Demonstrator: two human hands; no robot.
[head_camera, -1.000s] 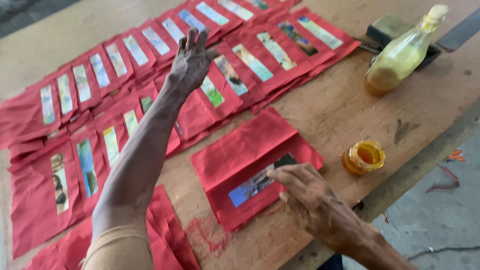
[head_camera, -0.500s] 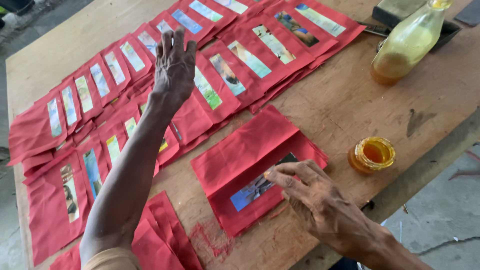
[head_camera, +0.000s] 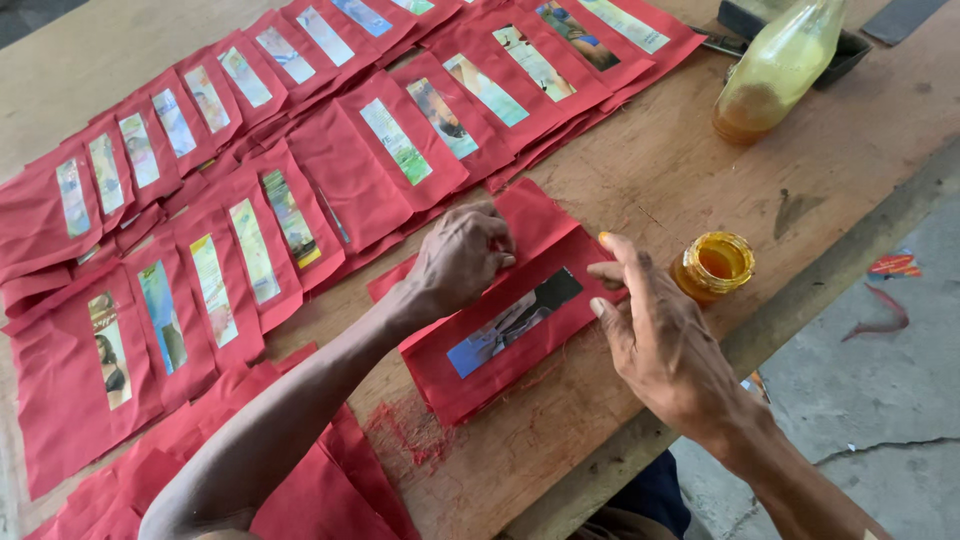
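A small stack of red cloth pieces (head_camera: 470, 370) lies in front of me on the wooden table (head_camera: 660, 170). The top piece carries a picture strip (head_camera: 512, 322) glued along its middle. My left hand (head_camera: 458, 262) rests on the stack's upper part with fingers curled, pressing the cloth near the strip. My right hand (head_camera: 655, 340) hovers at the stack's right end with fingers spread, yellow glue on one fingertip, its thumb near the strip's dark end. It holds nothing.
Rows of several red cloth pieces with picture strips (head_camera: 300, 170) cover the table's far side. A small open jar of yellow glue (head_camera: 713, 265) stands right of the stack. A plastic bottle of yellowish liquid (head_camera: 775, 70) stands far right. More red cloth (head_camera: 300, 490) lies near me.
My left hand has come back from the far rows and now rests on the stack near me. My right hand has lifted slightly off the strip's right end.
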